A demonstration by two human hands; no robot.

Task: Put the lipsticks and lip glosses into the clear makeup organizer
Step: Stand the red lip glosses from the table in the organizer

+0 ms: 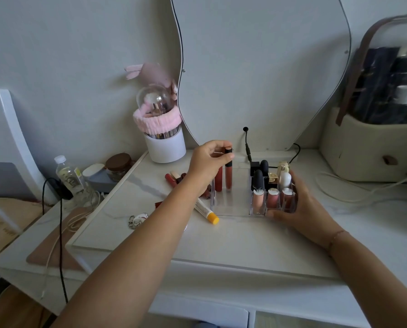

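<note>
White and marble-patterned, the desk (221, 242) stands against a pale wall under a wavy-edged mirror (257, 67). Near the middle of it sits the clear makeup organizer (231, 207), the landmark for all else.

Its right part is a grid of small cells: three lip glosses with silvery caps (272, 197) stand in the front row, and black bullet lipsticks (258, 179) and a gold-cased one (273, 178) stand behind them. In its left part a dark red lip gloss (218, 178) stands upright, and beside it a coral lip gloss with a black cap (228, 170), upright too.

The left hand (209, 162) reaches over the organizer's left part, thumb and fingers pinched on the cap of the coral lip gloss. The right hand (297, 207) is spread half open against the organizer's right front corner, fingers on its wall, holding nothing else.

Left of the organizer lie several loose lip products (174, 178) in a small heap, partly hidden by the left forearm. A white tube with a yellow cap (206, 210) lies just beside the organizer's left front edge. Behind and left of the organizer stands a white brush holder (165, 143) with a clear dome and a pink headband round it. Further left stand a water bottle (71, 177) and a brown-lidded jar (118, 165).
</note>
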